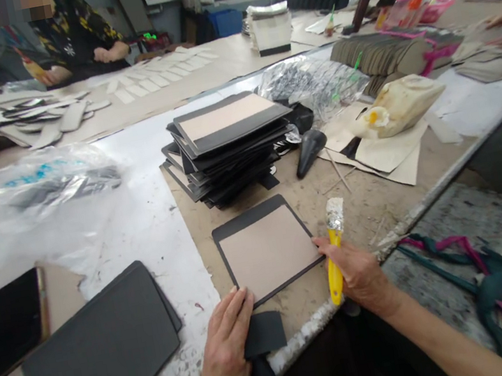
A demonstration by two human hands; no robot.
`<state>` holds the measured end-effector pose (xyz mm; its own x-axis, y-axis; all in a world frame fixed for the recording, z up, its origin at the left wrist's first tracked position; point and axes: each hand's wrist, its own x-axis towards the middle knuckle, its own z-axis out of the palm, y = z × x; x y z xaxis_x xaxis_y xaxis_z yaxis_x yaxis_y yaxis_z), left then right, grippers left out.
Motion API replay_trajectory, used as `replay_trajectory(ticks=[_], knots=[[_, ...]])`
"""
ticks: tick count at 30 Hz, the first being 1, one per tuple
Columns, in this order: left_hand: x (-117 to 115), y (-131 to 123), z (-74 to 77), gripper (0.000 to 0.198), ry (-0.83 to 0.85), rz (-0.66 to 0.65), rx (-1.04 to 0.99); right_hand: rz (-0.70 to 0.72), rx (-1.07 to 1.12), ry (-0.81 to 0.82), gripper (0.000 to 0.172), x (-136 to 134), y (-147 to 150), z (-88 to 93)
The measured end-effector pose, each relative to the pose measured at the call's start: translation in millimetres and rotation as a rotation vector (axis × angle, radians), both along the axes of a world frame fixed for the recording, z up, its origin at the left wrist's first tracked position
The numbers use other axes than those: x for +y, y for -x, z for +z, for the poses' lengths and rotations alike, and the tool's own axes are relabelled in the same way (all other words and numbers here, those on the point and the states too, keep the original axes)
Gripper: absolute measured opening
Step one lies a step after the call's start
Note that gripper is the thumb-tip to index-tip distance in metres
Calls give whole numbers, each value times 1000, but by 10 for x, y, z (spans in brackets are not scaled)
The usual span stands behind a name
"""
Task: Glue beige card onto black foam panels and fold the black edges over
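A dark panel with a beige sheet on its face lies flat in front of me on brown board. The fingers of my left hand are stretched out, their tips resting on its near left corner. My right hand grips a yellow-handled brush, its bristles pointing up and coated whitish. Fingertips of that same hand touch the panel's right edge. A small dark scrap sits beside my left hand. Behind the panel rises a stack of similar dark panels, the top one also bearing a beige sheet.
Dark sheets and a phone lie at left. A stained glue container and a black tapered object are at right. Clear plastic lies behind the stack. Across the table is another person; someone's hands show at far right.
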<state>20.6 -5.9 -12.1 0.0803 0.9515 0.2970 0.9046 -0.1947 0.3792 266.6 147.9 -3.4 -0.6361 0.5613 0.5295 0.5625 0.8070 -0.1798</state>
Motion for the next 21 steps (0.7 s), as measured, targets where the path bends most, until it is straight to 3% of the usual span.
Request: replay_trajectory(ticks=[6, 14, 21], knots=[[16, 35, -85, 68, -63, -18, 24, 25, 74, 1, 28, 56, 21, 33], [-1, 17, -54, 72, -40, 28, -34, -56, 15, -8, 31, 187, 199, 38], [-15, -14, -78, 66, -35, 77, -46, -252, 189, 151, 14, 162, 330, 10]])
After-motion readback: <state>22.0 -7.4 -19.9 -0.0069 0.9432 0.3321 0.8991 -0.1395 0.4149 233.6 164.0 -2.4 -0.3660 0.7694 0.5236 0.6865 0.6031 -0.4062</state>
